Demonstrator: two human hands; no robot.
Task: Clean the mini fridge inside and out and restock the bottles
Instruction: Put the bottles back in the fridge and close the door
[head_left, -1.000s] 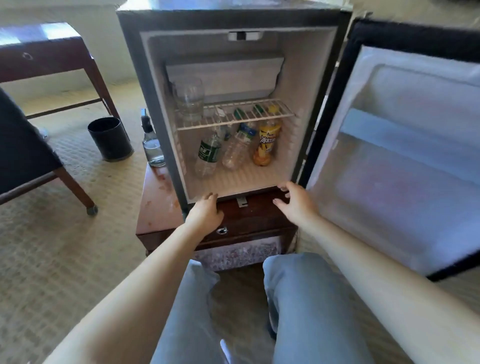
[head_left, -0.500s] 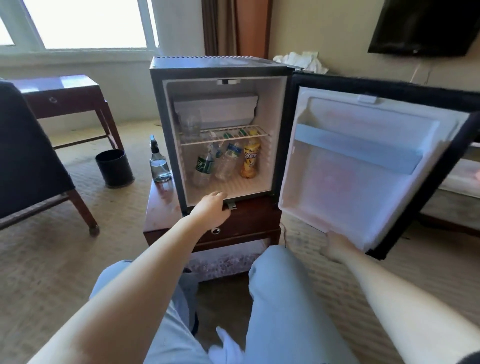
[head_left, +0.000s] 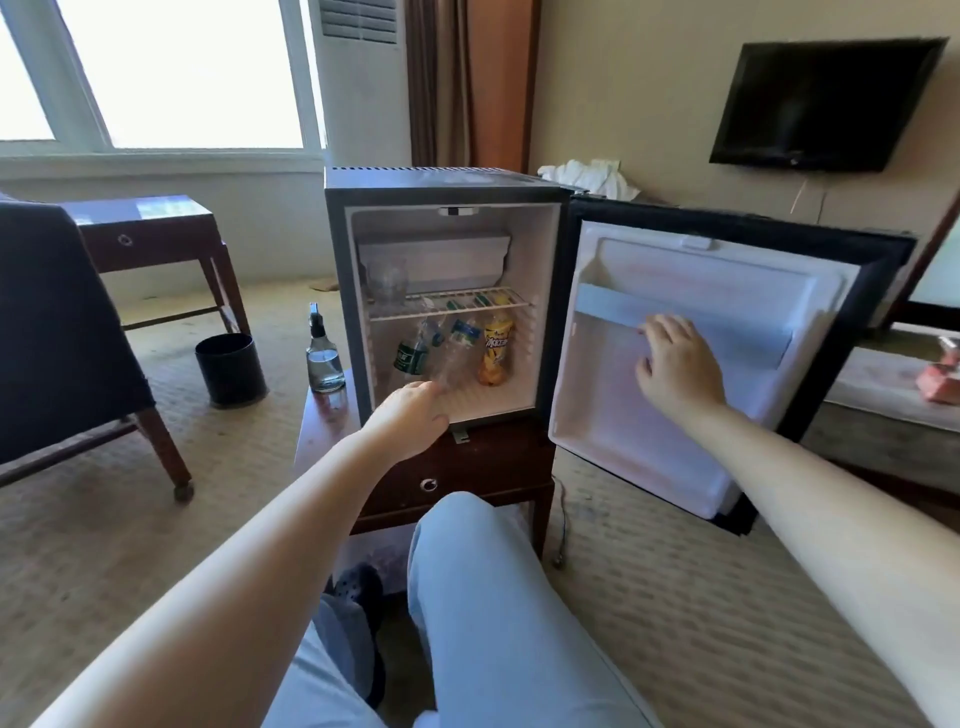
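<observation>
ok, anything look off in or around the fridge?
Yes. On the floor of the black mini fridge, the green-labelled clear plastic bottle and blue-labelled clear plastic bottle lean askew under the white wire shelf. A small metal bracket juts below its front edge.
</observation>
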